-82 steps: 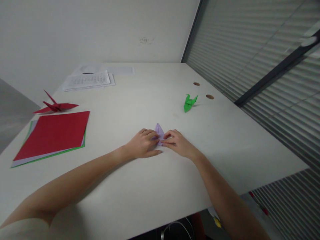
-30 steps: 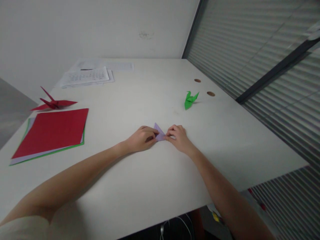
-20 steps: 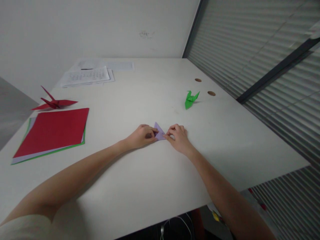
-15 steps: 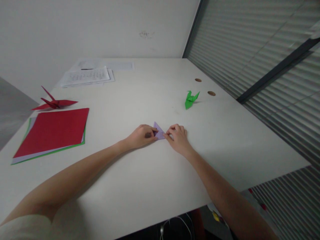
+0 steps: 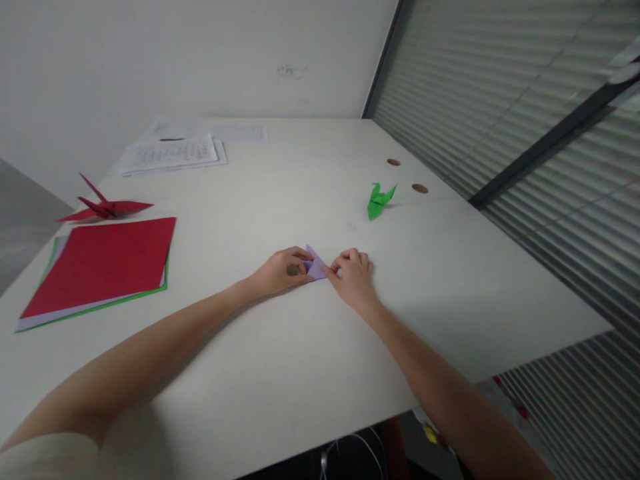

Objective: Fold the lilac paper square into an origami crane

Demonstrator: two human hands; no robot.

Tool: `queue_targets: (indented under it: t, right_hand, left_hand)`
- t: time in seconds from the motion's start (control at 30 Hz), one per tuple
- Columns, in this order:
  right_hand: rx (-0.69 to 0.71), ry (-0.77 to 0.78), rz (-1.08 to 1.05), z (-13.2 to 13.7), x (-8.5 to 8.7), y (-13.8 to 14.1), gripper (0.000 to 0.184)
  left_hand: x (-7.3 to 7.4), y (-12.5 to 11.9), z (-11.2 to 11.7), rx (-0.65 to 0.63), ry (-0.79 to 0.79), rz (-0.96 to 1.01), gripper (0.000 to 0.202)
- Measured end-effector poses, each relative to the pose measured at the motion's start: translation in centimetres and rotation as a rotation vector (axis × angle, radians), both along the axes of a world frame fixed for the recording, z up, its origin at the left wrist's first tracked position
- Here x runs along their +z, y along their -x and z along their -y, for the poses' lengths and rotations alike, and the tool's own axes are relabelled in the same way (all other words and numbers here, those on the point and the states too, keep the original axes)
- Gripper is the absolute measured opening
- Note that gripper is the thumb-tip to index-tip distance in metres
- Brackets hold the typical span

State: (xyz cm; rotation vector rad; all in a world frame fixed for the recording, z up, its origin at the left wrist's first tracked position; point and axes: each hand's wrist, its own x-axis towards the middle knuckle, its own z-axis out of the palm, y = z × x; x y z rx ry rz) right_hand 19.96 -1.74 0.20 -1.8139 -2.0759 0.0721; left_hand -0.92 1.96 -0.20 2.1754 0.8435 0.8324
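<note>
A small piece of purple origami paper (image 5: 316, 268), folded into a triangular shape, lies on the white table between my hands. My left hand (image 5: 284, 270) grips its left side, thumb at the lower edge and fingers over the upper part. At the right corner, my right hand (image 5: 351, 275) pinches the paper between thumb and index finger, its other fingers curled. The fingers hide parts of the folds. Beyond my right hand stands a green paper crane (image 5: 380, 201).
A red paper crane (image 5: 107, 208) sits at the left, behind a stack of red, purple and green paper sheets (image 5: 103, 263). Written pages (image 5: 173, 153) lie at the back left. Two round holes (image 5: 420, 189) pierce the table near the window blinds (image 5: 500, 100).
The whole view has shifted slightly. Both hands stay on the purple paper, and my right thumb and finger have moved slightly over its right corner.
</note>
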Motion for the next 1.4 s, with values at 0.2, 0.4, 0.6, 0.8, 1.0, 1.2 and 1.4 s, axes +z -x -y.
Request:
queue_targets:
  t: [0.2, 0.4, 0.6, 0.8, 1.0, 1.2, 1.4]
  right_hand:
    - [-0.013, 0.024, -0.017, 0.0, 0.2, 0.1, 0.031]
    - [-0.021, 0.03, -0.007, -0.1, 0.3, 0.1, 0.032]
    - [-0.032, 0.022, -0.015, -0.1, 0.2, 0.1, 0.04]
    - [-0.019, 0.018, -0.028, -0.2, 0.1, 0.0, 0.043]
    - [-0.025, 0.012, -0.023, -0.2, 0.0, 0.0, 0.042]
    - [-0.033, 0.022, -0.015, -0.2, 0.2, 0.1, 0.035]
    - [-0.038, 0.025, -0.007, -0.3, 0.1, 0.1, 0.037]
  left_hand:
    - [0.0, 0.1, -0.2, 0.009, -0.031, 0.022, 0.012]
    - [0.0, 0.3, -0.5, -0.041, -0.143, -0.02, 0.038]
    - [0.3, 0.1, 0.1, -0.146, -0.363, -0.16, 0.027]
    - [0.2, -0.1, 0.4, -0.123, -0.435, -0.209, 0.026]
    - [0.2, 0.2, -0.2, -0.17, -0.406, -0.191, 0.026]
    - [-0.2, 0.1, -0.7, -0.148, -0.301, -0.115, 0.025]
    - [-1.0, 0.0, -0.8, -0.093, -0.308, -0.109, 0.024]
